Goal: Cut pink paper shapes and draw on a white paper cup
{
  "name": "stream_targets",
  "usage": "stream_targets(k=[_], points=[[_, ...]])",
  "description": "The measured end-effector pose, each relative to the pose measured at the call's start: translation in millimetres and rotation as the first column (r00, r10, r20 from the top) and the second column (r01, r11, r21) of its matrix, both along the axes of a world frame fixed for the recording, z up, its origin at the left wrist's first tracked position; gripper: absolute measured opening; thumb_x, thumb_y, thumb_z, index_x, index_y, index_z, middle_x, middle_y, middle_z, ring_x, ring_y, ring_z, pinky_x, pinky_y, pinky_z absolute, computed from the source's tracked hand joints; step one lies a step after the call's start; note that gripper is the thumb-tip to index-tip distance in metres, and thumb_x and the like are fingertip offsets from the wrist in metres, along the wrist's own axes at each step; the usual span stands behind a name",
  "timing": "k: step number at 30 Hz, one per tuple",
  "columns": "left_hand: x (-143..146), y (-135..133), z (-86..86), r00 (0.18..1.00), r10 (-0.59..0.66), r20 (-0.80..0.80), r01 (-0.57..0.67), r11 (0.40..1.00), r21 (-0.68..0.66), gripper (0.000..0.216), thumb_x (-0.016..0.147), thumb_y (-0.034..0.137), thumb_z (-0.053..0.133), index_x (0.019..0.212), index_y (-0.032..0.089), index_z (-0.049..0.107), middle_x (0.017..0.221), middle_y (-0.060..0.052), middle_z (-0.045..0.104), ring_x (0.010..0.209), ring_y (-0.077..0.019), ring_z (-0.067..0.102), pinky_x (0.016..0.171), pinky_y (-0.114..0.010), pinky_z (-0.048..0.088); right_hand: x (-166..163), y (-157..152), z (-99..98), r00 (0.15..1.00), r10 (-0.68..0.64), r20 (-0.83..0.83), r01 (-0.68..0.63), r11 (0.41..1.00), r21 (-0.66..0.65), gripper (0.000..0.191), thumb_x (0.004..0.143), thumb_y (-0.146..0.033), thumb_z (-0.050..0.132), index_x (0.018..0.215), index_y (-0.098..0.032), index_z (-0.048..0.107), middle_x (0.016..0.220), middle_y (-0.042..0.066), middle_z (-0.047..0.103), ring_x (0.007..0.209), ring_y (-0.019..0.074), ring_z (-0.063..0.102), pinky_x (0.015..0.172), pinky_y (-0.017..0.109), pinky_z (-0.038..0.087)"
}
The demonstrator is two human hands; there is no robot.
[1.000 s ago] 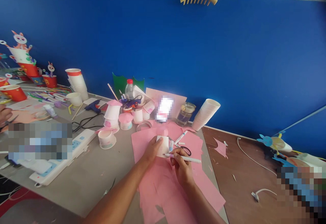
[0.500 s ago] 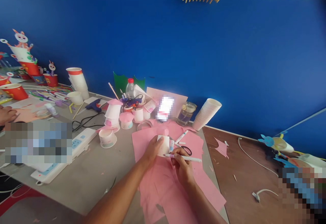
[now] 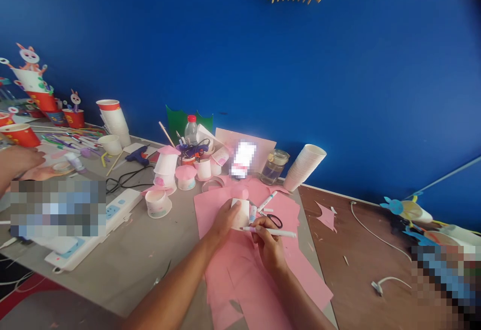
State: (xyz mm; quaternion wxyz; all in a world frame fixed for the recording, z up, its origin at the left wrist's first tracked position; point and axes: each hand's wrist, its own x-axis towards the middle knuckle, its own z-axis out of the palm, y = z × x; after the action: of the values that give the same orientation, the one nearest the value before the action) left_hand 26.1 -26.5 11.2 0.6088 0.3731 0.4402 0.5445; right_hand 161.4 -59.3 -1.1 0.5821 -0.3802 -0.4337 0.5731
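My left hand point(image 3: 226, 220) is closed around a small white piece, apparently a paper cup point(image 3: 243, 211), with faint pink marks on its side. In my right hand point(image 3: 267, 237) is a white marker pen point(image 3: 283, 233), gripped like a pencil, its tip at the lower edge of the cup. Pink paper sheets point(image 3: 259, 280) lie under both hands. Just beyond my right hand are black-handled scissors point(image 3: 277, 221), partly hidden, and another marker point(image 3: 268, 201).
Pink-trimmed paper cups point(image 3: 166, 167), a lit phone point(image 3: 243, 159), a glass jar point(image 3: 274, 166) and stacked white cups point(image 3: 306, 167) stand behind. At left are a power strip point(image 3: 124, 202), a glue gun point(image 3: 138, 154) and another person's hand point(image 3: 22, 162).
The other person's hand at the far left has moved further into view. My hands and the marker stay in nearly the same place, with the tip still at the cup.
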Motion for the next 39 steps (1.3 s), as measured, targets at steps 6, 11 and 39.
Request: stream_targets(k=[6,11,39], points=[[0.3,-0.7,-1.1,1.000,-0.025,0.013,0.025,0.999,0.020,0.042,0.076,0.054,0.065,0.091,0.015,0.065,0.076,-0.004,0.066,0.067,-0.0171,0.058,0.059,-0.028,0.042,-0.5,-0.4,1.1,0.999,0.005,-0.032,-0.005,1.000,-0.014,0.014,0.069,-0.032,0.067,0.061,-0.022,0.062,0.048,-0.005,0.043,0.048,0.0118,0.035,0.051,0.027,0.027],[0.2,0.1,0.1,1.000,-0.009,0.008,0.009,1.000,0.008,0.047,0.073,0.056,0.067,0.092,0.014,0.065,0.074,-0.003,0.065,0.066,-0.0167,0.057,0.059,-0.028,0.042,-0.5,-0.6,1.3,1.000,-0.004,-0.006,0.004,1.000,-0.011,0.013,0.069,-0.032,0.066,0.063,-0.022,0.062,0.048,-0.005,0.043,0.048,0.0120,0.036,0.049,0.026,0.027],[0.8,-1.4,-2.1,0.999,-0.010,0.044,0.011,1.000,-0.005,0.045,0.074,0.054,0.067,0.094,0.014,0.065,0.075,-0.004,0.065,0.065,-0.0164,0.058,0.056,-0.026,0.042,3.0,-1.3,-3.4,0.990,0.033,0.139,-0.043,0.996,0.074,0.015,0.075,-0.033,0.066,0.067,-0.022,0.064,0.052,-0.004,0.046,0.051,0.0131,0.036,0.051,0.027,0.028]])
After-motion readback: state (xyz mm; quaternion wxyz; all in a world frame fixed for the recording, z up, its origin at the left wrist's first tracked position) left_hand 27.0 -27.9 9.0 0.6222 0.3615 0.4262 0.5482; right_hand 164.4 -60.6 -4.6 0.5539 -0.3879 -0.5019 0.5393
